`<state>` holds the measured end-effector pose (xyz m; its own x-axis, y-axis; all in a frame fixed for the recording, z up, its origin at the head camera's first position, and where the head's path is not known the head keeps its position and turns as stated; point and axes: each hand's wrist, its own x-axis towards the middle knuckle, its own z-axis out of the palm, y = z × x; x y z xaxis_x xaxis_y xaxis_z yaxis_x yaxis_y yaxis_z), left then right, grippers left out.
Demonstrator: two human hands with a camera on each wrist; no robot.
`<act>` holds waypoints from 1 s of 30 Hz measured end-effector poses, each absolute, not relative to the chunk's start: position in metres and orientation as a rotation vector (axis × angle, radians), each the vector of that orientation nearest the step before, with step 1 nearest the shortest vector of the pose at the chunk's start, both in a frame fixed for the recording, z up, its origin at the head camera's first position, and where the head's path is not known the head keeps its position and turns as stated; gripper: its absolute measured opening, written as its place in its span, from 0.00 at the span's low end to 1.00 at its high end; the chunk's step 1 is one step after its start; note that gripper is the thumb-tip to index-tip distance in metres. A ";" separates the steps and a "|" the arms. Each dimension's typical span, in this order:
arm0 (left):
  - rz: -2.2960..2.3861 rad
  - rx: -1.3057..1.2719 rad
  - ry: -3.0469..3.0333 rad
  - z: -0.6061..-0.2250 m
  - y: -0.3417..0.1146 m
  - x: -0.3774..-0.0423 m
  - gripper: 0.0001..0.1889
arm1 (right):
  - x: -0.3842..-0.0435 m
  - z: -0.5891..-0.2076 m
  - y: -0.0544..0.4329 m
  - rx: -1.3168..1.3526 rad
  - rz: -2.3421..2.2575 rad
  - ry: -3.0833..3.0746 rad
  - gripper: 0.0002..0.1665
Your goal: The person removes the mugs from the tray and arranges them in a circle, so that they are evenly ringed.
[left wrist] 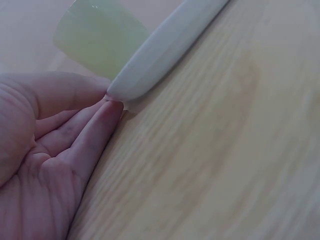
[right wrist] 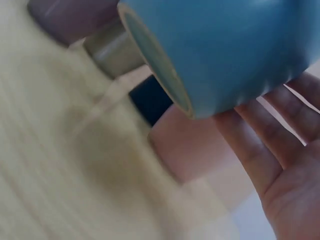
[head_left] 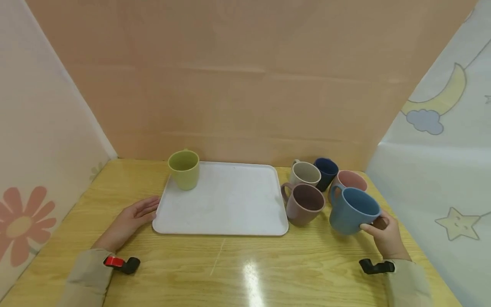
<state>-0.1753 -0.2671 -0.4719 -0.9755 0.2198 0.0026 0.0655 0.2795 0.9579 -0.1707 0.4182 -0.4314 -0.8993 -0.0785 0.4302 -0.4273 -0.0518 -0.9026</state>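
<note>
My right hand (head_left: 389, 236) holds a light blue mug (head_left: 349, 215) by its side at the right, thumb in front. The mug tilts above the table, and the right wrist view shows part of its base; its handle points away from the hand. At the left, my left hand (head_left: 132, 221) is at the near left corner of a white tray (head_left: 226, 204). The left wrist view has the thumb on the tray's rim and fingertips just under it, pinching the edge. A yellow-green mug (head_left: 186, 175) stands upright on the tray's far left corner.
Right of the tray stand a mauve mug (head_left: 303, 209), a beige mug (head_left: 305, 172), a dark blue mug (head_left: 326, 172) and a pink mug (head_left: 354, 179), close together. The blue mug partly covers the pink one. Behind the wooden table (head_left: 192, 268) rises a tan wall (head_left: 238, 94).
</note>
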 end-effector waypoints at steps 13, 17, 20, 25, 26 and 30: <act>1.767 0.259 2.415 -0.476 -0.270 -0.174 0.35 | -0.173 -0.453 0.424 0.440 2.027 -2.078 0.35; 1.770 0.274 2.413 -0.473 -0.271 -0.173 0.35 | -0.174 -0.456 0.424 0.431 2.078 -2.092 0.34; 1.772 0.267 2.412 -0.473 -0.271 -0.173 0.35 | -0.175 -0.458 0.426 0.398 2.034 -2.135 0.34; 1.758 0.262 2.414 -0.472 -0.270 -0.175 0.36 | -0.178 -0.462 0.431 0.377 2.049 -2.153 0.39; 1.756 0.256 2.413 -0.472 -0.270 -0.175 0.36 | -0.179 -0.463 0.433 0.384 2.070 -2.146 0.39; 1.751 0.238 2.406 -0.471 -0.268 -0.177 0.36 | -0.182 -0.467 0.438 0.469 2.162 -2.064 0.39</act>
